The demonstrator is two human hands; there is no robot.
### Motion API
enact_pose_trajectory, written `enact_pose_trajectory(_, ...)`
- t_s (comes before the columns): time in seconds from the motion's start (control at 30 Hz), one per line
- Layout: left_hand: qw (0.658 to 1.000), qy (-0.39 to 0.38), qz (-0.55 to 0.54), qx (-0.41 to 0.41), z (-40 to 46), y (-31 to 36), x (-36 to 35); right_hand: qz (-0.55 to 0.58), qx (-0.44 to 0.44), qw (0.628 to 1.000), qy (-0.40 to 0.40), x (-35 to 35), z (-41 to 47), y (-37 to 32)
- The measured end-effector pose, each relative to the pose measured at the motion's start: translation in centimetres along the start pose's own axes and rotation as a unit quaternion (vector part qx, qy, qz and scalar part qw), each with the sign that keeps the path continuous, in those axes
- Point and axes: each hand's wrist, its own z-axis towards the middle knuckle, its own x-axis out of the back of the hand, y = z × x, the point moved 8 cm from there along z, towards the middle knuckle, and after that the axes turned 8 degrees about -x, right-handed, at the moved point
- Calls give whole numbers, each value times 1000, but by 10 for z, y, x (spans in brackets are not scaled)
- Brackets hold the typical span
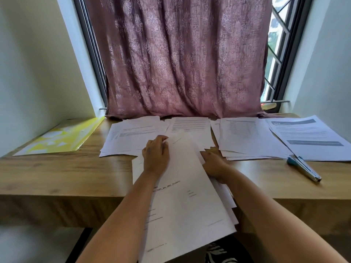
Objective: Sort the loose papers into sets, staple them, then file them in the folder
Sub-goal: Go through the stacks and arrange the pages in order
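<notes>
left hand (pixel 156 155) lies flat on the loose stack (pixel 187 196) overhanging the desk edge (pixel 57 194), right hand (pixel 213 166) pinches its side, so pages could slide off or mix with sorted piles (pixel 247 137).

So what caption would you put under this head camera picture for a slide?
Both hands, left hand and right hand, handle a sheaf of papers at a wooden desk, stapler and yellow folder waiting.

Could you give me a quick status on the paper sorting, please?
Left hand flat on sheaf; right hand has a grip on its edge. Stapler untouched, folder waiting. Nothing in the way.
</notes>
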Motion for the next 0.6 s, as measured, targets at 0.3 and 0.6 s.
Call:
enact_pose_trajectory(0.3, 992, -78, -73, 62, -3, -14, -24, 38, -18, 997, -72, -14, 14, 11)
enact_pose_trajectory(0.6, 983, -49, -174, 39, -2, -13, -18, -60, -57, 990, 118, 37, 70, 32)
